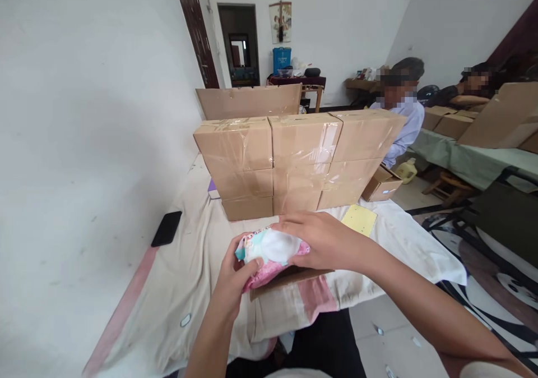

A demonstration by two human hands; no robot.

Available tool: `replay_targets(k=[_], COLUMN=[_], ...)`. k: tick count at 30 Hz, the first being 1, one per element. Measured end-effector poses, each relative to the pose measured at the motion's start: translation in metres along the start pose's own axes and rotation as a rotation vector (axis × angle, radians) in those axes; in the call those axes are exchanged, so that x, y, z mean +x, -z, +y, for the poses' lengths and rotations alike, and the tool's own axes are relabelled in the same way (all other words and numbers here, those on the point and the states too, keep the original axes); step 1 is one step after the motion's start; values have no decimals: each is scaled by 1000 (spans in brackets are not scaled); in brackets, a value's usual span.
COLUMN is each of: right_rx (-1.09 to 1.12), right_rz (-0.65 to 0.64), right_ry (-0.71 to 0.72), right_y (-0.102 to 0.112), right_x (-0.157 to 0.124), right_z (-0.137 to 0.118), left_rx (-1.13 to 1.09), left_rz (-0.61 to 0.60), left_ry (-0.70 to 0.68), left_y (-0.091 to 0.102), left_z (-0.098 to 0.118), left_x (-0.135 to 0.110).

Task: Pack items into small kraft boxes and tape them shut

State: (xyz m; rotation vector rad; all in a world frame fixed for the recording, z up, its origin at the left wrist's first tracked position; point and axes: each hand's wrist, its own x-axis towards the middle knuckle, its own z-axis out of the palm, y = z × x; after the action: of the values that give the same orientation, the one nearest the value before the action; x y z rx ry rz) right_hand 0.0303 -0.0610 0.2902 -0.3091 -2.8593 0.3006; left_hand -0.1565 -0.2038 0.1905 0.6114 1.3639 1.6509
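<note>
My left hand [233,277] grips the near left end of a pink and pale blue soft pack with a white lid [271,250], thumb on top. My right hand [321,238] lies over the pack's right end, fingers curled round it. Both hold the pack just above a flat piece of brown cardboard [290,277] that lies on the cloth-covered table [197,266].
A wall of stacked taped cardboard boxes [294,159] stands behind the hands. A black phone [166,228] lies at the left, a yellow sheet [360,219] at the right, near a small open box [381,184]. Two people sit at the far right beside more boxes [500,117].
</note>
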Motion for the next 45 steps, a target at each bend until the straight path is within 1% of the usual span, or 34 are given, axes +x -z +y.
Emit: replay_targets(k=[3, 9, 13, 17, 22, 25, 28, 32, 34, 36, 40, 45], right_rx=[-21, 3, 37, 54, 57, 30, 18, 47, 43, 22, -74, -146], right_rz=[-14, -82, -77, -80, -143, -189, -197, -175, -205, -242, -276, -333], right_ry=[-4, -35, -32, -38, -53, -52, -54, -83, -114, -138, -156, -135], right_y=[-2, 2, 3, 6, 15, 16, 11, 2, -1, -3, -9, -31], right_x=[-2, 2, 3, 3, 6, 9, 10, 9, 10, 12, 22, 35], right_z=[0, -2, -1, -2, -10, -12, -10, -2, 2, 3, 5, 9], left_rx=[-4, 1, -16, -34, -25, -5, 11, -15, -1, 22, 46, 44], left_rz=[-26, -32, -46, -100, -135, -142, -98, 38, 81, 97, 91, 94], left_ry=[19, 28, 43, 83, 119, 134, 155, 76, 46, 37, 25, 7], left_y=[-1, -3, -3, -3, 2, 8, 17, 27, 30, 30, 28, 30], left_z=[1, 3, 3, 3, 2, 2, 5, 11, 13, 13, 8, 3], left_x=[0, 2, -1, -7, -12, -14, -18, -25, -29, -32, -35, -33])
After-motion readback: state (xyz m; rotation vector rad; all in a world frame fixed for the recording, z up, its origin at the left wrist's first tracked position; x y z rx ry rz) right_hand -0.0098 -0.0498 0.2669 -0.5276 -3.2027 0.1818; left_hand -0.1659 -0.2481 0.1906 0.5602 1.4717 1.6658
